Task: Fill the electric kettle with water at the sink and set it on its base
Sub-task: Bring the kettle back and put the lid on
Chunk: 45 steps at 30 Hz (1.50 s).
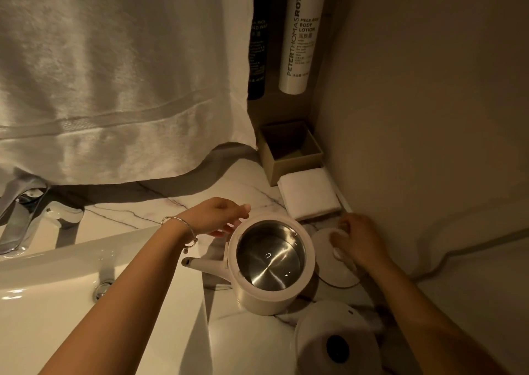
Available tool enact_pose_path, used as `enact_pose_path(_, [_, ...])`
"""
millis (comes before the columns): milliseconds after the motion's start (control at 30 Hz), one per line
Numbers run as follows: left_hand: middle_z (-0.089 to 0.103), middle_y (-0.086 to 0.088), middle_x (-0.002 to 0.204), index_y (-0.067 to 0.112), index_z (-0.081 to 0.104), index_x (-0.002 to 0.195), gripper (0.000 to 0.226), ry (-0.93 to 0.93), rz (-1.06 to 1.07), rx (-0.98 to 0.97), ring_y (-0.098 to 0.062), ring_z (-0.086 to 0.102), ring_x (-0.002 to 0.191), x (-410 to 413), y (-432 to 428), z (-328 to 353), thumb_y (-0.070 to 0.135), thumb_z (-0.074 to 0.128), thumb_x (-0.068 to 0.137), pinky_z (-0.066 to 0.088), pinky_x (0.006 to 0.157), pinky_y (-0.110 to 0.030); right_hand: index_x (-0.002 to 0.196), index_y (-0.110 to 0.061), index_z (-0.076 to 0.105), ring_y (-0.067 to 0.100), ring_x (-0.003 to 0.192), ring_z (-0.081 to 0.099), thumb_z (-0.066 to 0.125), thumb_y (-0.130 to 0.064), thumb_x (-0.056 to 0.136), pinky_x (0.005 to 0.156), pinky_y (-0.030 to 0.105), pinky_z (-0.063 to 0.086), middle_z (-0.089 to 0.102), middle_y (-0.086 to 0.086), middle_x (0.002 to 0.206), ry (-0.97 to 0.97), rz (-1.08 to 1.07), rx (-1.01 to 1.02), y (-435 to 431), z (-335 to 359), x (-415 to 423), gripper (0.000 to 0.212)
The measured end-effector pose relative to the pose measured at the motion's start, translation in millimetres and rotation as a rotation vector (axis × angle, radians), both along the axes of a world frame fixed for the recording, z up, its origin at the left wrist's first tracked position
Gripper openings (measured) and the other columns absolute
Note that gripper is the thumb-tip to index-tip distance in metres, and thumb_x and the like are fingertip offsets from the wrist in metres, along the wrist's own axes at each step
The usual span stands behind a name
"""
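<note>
Head view shows the electric kettle (270, 263) standing upright on the marble tabletop (200, 200), lid off and its steel inside looking dry, directly between the two hands. The left hand (217, 215) is the nearer one: its fingers (229, 227) lie relaxed and spread at the kettle's far-left rim, touching it or just short of it, not yet closed round anything. The kettle's long axis runs straight up, while its spout (203, 267) points away below those fingers toward the sink (71, 248), which lies on the wrist side of the left hand. The faucet (20, 217) stands well beyond it. The right hand (360, 240) is on the kettle's other side, fingers (343, 231) curled round a small white thing (339, 235) I cannot identify. It is held over the round base (332, 271), which sits just beside the kettle. By my judgement the lift toward the sink falls to the left hand, and the path that way looks free. A rounded white appliance (329, 337) lies close on the near side, and a folded cloth (309, 192) and open box (289, 151) sit beyond the right fingers.
</note>
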<state>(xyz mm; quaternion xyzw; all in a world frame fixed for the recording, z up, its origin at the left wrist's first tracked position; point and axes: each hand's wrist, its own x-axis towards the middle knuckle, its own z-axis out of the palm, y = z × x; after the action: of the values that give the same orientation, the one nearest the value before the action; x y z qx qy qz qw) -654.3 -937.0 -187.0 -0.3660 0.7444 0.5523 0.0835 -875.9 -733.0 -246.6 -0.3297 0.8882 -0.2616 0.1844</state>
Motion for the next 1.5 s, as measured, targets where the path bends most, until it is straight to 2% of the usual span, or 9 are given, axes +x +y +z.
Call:
enact_pose_path(67, [0.066, 0.000, 0.107, 0.020, 0.064, 0.105, 0.052, -0.009, -0.047, 0.036, -0.018, 0.062, 0.100, -0.2, 3.1, 5.2, 0.060, 0.044, 0.078, 0.050, 0.091, -0.037, 0.110, -0.014, 0.055, 0.024, 0.091, 0.057, 0.065, -0.034, 0.077, 0.074, 0.032, 0.048, 0.052, 0.005, 0.104, 0.090, 0.052, 0.115, 7.6, -7.8, 7.3, 0.040])
enact_pose_path(167, [0.066, 0.001, 0.106, 0.020, 0.064, 0.103, 0.056, -0.007, -0.096, 0.023, -0.016, 0.061, 0.100, 3.2, 6.6, 8.3, 0.062, 0.048, 0.071, 0.051, 0.089, -0.035, 0.104, -0.017, 0.050, 0.021, 0.084, 0.057, 0.062, -0.046, 0.076, 0.065, 0.030, 0.045, 0.056, 0.003, 0.100, 0.147, 0.082, 0.181, 16.3, -14.9, 15.4, 0.042])
enact_pose_path(267, [0.067, -0.004, 0.103, 0.018, 0.064, 0.100, 0.042, -0.006, -0.099, 0.016, -0.022, 0.061, 0.101, 6.8, 7.1, 5.1, 0.051, 0.057, 0.075, 0.050, 0.092, -0.042, 0.087, -0.020, 0.044, 0.019, 0.071, 0.053, 0.056, -0.042, 0.081, 0.057, 0.029, 0.041, 0.063, 0.007, 0.089, 0.184, 0.112, 0.174, 21.1, -14.6, 17.6, 0.026])
enact_pose_path(433, [0.068, -0.005, 0.101, 0.016, 0.065, 0.097, 0.053, -0.004, -0.064, 0.044, -0.023, 0.061, 0.100, 10.2, 10.0, 4.9, 0.057, 0.059, 0.064, 0.050, 0.092, -0.041, 0.090, -0.015, 0.052, 0.022, 0.077, 0.057, 0.056, -0.032, 0.085, 0.059, 0.027, 0.038, 0.065, 0.008, 0.091, 0.160, 0.116, 0.098, 27.3, -15.1, 22.3, 0.018])
enact_pose_path(633, [0.068, -0.006, 0.100, 0.014, 0.066, 0.097, 0.058, 0.011, -0.037, 0.045, -0.023, 0.062, 0.098, 11.5, 13.5, 7.0, 0.060, 0.056, 0.063, 0.051, 0.090, -0.040, 0.087, -0.018, 0.049, 0.022, 0.069, 0.056, 0.049, -0.028, 0.087, 0.059, 0.030, 0.040, 0.062, 0.006, 0.080, 0.099, 0.052, -0.089, 18.8, 23.9, 22.9, 0.011])
enact_pose_path(867, [0.065, -0.003, 0.108, 0.018, 0.062, 0.103, 0.046, 0.036, 0.091, 0.131, -0.021, 0.061, 0.100, 15.4, 15.4, -2.6, 0.053, 0.058, 0.074, 0.052, 0.084, -0.034, 0.088, -0.021, 0.048, 0.011, 0.059, 0.055, 0.051, -0.028, 0.087, 0.050, 0.018, 0.041, 0.055, -0.008, 0.068, 0.207, 0.142, -0.474, 7.5, 100.6, 43.3, 0.007])
enact_pose_path(1033, [0.065, -0.005, 0.109, 0.016, 0.062, 0.104, 0.043, 0.037, 0.118, 0.180, -0.024, 0.061, 0.102, 16.5, 13.2, 1.1, 0.047, 0.063, 0.074, 0.051, 0.090, -0.040, 0.087, -0.029, 0.049, -0.006, 0.069, 0.055, 0.058, -0.036, 0.081, 0.057, 0.003, 0.042, 0.051, -0.020, 0.069, 0.105, 0.461, -0.325, -2.8, 114.7, 85.1, 0.012])
enact_pose_path(1233, [0.068, -0.010, 0.102, 0.009, 0.065, 0.095, 0.030, 0.066, 0.138, 0.019, -0.024, 0.062, 0.099, 14.6, 14.5, 5.1, 0.036, 0.061, 0.081, 0.050, 0.091, -0.040, 0.087, -0.029, 0.047, 0.007, 0.069, 0.055, 0.056, -0.036, 0.083, 0.062, 0.014, 0.038, 0.055, -0.014, 0.074, 0.103, 0.617, -0.244, -16.7, 105.0, 108.5, 0.012])
enact_pose_path(1500, [0.072, 0.003, 0.093, 0.021, 0.070, 0.085, 0.008, 0.438, 0.024, -0.089, -0.009, 0.067, 0.088, 17.0, 22.0, 33.6, 0.024, 0.064, 0.081, 0.052, 0.078, -0.018, 0.082, -0.031, 0.041, 0.011, 0.068, 0.053, 0.053, -0.038, 0.084, 0.062, 0.024, 0.045, 0.053, -0.011, 0.075, 0.143, 0.674, -0.187, -21.8, 94.5, 112.2, 0.013])
